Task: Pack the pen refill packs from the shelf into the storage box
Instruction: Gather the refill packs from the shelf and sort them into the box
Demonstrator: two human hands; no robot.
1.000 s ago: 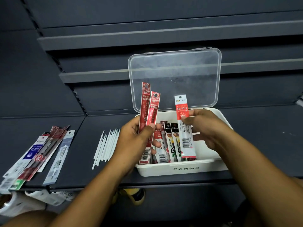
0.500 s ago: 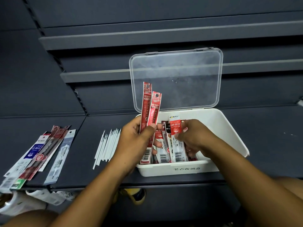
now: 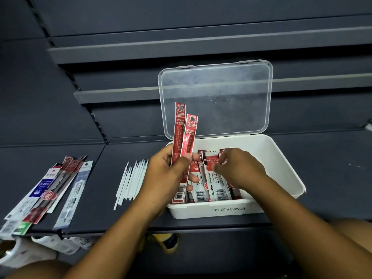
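1. Two long red packs [image 3: 182, 150] stand upright in your left hand [image 3: 169, 176], thumb clamped across their fronts, fingers curled behind. Each header reads "M&G" with a number starting "401" beneath, and there is a barcode at the foot.
2. Their lower ends dip inside the front left corner of the box [image 3: 281, 158]; their tops rise in front of the clear lid [image 3: 215, 97], which stands open.
3. Your right hand [image 3: 237, 168] is down in the box, thumb and curled fingertips pinching the top of a white pack [image 3: 216, 184] labelled "DM-2018".
4. That pack lies in a row of other packs [image 3: 198, 190] on the left of the box, barcodes toward you; the one beside it shows "0.5".
5. The box's front wall carries a line of printed characters, too faint to read.
6. The box sits on the dark shelf [image 3: 332, 168]. Just left of your left hand lie thin white sticks [image 3: 130, 180].
7. Farther left, loose packs [image 3: 50, 190] lie overlapping, red, blue and grey, at the shelf's front edge.
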